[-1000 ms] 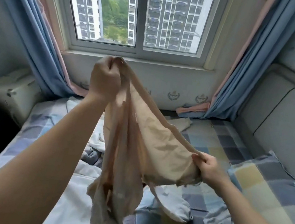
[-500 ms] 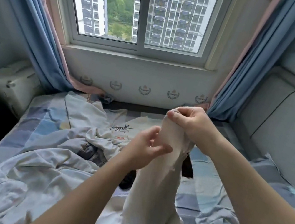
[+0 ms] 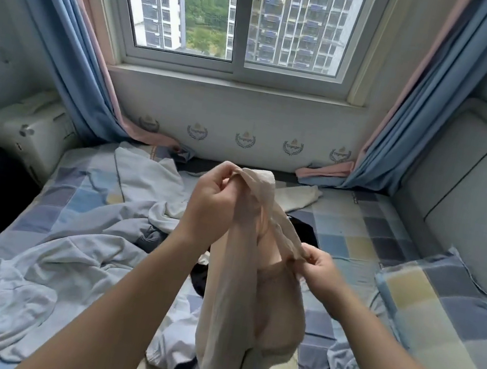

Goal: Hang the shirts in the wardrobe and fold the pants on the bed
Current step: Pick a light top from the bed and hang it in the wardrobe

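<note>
Left hand [image 3: 211, 208] is gripping the top edge of the thin beige fabric pants [image 3: 238, 286], fingers curled round it, lifting them above the checkered blue-and-yellow bed [image 3: 365, 237]. Right hand [image 3: 319, 269] is pinching the edge lower down, legs hanging over crumpled white shirts [image 3: 69, 255].

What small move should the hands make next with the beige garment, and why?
Probably pull the hands apart to stretch the held edge straight. The left hand grips the beige garment at its bunched top, the right hand pinches the same edge lower down, and the cloth hangs crumpled over the bed, unready for folding.
</note>
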### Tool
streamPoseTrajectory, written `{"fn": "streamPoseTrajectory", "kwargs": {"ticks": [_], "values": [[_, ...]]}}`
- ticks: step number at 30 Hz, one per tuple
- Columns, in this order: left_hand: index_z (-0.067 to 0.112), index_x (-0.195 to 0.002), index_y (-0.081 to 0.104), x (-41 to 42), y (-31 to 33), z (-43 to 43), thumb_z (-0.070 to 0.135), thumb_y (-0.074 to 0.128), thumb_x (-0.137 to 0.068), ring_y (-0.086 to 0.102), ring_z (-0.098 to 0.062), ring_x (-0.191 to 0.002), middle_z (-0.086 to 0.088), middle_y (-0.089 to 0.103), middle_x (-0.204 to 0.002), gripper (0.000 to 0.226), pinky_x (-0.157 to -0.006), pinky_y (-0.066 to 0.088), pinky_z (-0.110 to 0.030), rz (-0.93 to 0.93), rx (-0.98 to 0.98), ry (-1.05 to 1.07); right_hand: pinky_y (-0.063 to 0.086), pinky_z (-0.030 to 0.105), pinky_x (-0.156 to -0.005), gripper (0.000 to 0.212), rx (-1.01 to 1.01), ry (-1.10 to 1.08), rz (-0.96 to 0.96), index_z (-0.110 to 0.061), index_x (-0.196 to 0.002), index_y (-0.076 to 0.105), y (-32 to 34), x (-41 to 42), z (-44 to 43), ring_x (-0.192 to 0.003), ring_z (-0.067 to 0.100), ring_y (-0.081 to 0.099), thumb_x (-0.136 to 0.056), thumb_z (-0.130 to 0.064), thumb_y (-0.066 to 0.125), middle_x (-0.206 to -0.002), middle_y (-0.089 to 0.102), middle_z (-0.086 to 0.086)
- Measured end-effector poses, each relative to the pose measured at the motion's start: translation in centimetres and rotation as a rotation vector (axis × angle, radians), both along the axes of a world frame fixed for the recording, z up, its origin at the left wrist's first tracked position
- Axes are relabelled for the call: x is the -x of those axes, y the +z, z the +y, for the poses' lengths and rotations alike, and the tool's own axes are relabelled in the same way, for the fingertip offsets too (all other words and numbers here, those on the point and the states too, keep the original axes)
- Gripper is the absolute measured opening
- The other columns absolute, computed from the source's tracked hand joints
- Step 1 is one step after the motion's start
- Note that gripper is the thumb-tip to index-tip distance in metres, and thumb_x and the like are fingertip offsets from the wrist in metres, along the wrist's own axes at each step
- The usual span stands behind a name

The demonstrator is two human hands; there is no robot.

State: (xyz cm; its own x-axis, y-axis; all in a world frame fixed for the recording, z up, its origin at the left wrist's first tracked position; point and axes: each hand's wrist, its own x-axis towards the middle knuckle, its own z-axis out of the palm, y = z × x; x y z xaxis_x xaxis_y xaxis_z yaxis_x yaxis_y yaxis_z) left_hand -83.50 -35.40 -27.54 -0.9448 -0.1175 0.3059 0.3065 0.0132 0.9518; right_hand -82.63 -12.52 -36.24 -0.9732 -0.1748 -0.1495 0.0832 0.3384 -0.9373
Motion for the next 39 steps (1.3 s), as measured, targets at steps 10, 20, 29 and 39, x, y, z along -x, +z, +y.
{"fn": "streamPoseTrajectory", "kwargs": {"ticks": [10,20,29,39], "values": [[0.006,-0.087,0.07,3.2,-4.7,-2.2,0.019,0.054,-0.102,0.05,-0.008,-0.064,-0.002,0.06,-0.073,0.025,-0.064,0.042,-0.029,-0.245,0.185,0.221,0.053,0.04,-0.075,0.021,-0.106,-0.08,0.08,-0.009,-0.095,0.073,2.4,0.4,-0.1,-0.081,0.018,0.064,-0.1,-0.022,0.057,-0.096,0.073,0.018],[0.026,-0.112,0.062,-1.8,-8.5,2.6,0.056,0.073,-0.074,0.067,-0.002,-0.095,0.008,0.071,-0.105,0.049,-0.082,0.055,-0.02,-0.287,0.287,-0.327,0.053,0.022,-0.05,0.024,0.42,-0.212,0.034,0.001,-0.091,0.062,9.6,1.7,-3.1,-0.05,0.009,0.062,-0.105,-0.014,0.05,-0.056,0.065,0.002],[0.024,-0.095,0.07,-1.1,-9.2,3.3,0.023,0.055,-0.088,0.065,-0.014,-0.077,0.0,0.074,-0.085,0.016,-0.073,0.053,-0.041,-0.28,0.274,-0.141,0.052,0.036,-0.09,0.023,0.572,-0.266,-0.009,-0.011,-0.125,0.059,9.5,2.1,-2.4,-0.101,0.019,0.064,-0.102,-0.013,0.054,-0.111,0.068,0.005],[-0.004,-0.104,0.067,-0.4,-4.5,3.5,0.016,0.061,-0.097,0.072,-0.031,-0.1,-0.019,0.075,-0.103,0.022,-0.088,0.057,-0.045,-0.262,-0.135,-0.061,0.055,0.034,-0.093,0.061,-0.004,-0.101,-0.227,-0.033,-0.121,0.054,-5.2,-5.9,-3.9,-0.105,0.001,0.063,-0.068,-0.05,0.079,-0.119,0.066,-0.009]]}}
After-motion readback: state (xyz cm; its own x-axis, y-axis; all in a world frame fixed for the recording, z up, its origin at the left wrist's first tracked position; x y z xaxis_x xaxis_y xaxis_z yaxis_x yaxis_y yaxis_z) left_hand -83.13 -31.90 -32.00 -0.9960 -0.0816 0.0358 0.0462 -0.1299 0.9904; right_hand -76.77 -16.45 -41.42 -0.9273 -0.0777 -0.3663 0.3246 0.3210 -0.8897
